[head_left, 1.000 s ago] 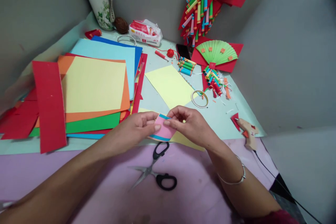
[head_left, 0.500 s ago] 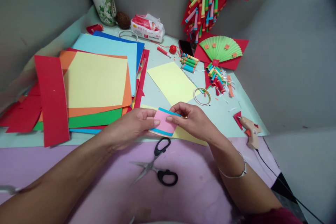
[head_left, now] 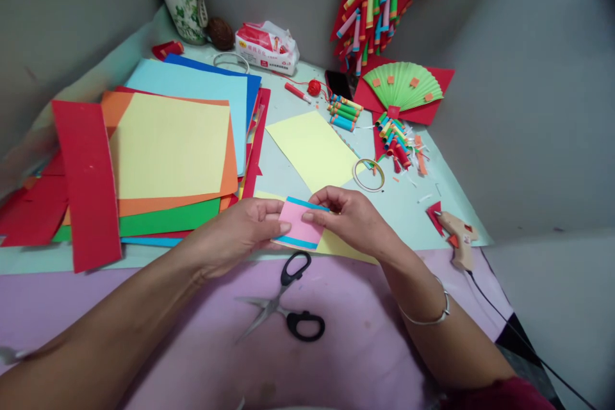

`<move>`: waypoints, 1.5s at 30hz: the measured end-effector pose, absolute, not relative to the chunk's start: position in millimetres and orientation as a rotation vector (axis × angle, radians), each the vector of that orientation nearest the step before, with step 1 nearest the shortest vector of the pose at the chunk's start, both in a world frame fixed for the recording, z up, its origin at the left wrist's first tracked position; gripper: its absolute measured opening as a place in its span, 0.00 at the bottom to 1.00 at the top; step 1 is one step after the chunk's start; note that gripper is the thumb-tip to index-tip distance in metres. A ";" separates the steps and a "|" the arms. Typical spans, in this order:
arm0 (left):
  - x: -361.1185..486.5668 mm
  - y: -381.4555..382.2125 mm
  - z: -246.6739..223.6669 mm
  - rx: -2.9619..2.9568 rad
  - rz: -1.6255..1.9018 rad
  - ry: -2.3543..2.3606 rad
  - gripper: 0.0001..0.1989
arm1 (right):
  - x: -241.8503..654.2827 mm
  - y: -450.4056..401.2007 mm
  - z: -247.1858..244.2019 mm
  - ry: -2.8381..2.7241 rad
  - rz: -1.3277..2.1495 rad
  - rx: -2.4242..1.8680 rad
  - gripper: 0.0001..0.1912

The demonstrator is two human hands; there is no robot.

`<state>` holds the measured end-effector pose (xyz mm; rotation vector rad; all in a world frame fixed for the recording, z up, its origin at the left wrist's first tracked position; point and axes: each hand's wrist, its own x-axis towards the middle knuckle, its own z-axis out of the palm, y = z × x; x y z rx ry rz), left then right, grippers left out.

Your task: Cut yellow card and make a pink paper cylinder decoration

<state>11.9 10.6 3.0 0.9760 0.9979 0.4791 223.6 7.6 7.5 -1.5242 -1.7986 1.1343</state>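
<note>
A small pink piece of paper [head_left: 298, 223] with blue strips along its upper and lower edges is held between both hands. My left hand [head_left: 257, 223] pinches its left side, thumb on top. On the right side, my right hand [head_left: 343, 214] has its thumb on the pink face, with the other fingers partly hidden behind. Beneath the hands lies a pale yellow sheet [head_left: 343, 248], largely covered. Scissors with black handles [head_left: 273, 304] rest open on the purple surface just in front of me.
Stacked coloured sheets [head_left: 173, 147] and a red strip [head_left: 86, 186] lie to the left. Beyond my hands are another yellow sheet [head_left: 314, 144], a tape roll [head_left: 368, 175] and rolled paper tubes [head_left: 343, 113]. A green paper fan [head_left: 403, 86] and a corded glue gun [head_left: 459, 240] are at right.
The view has shifted slightly, so the background sits a little differently. Both hands keep their hold on the pink paper, with hardly any movement.
</note>
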 end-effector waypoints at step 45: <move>15.4 10.2 6.5 0.978 0.467 0.931 0.08 | 220.6 7.3 9.7 -1.815 1.042 -1.542 0.08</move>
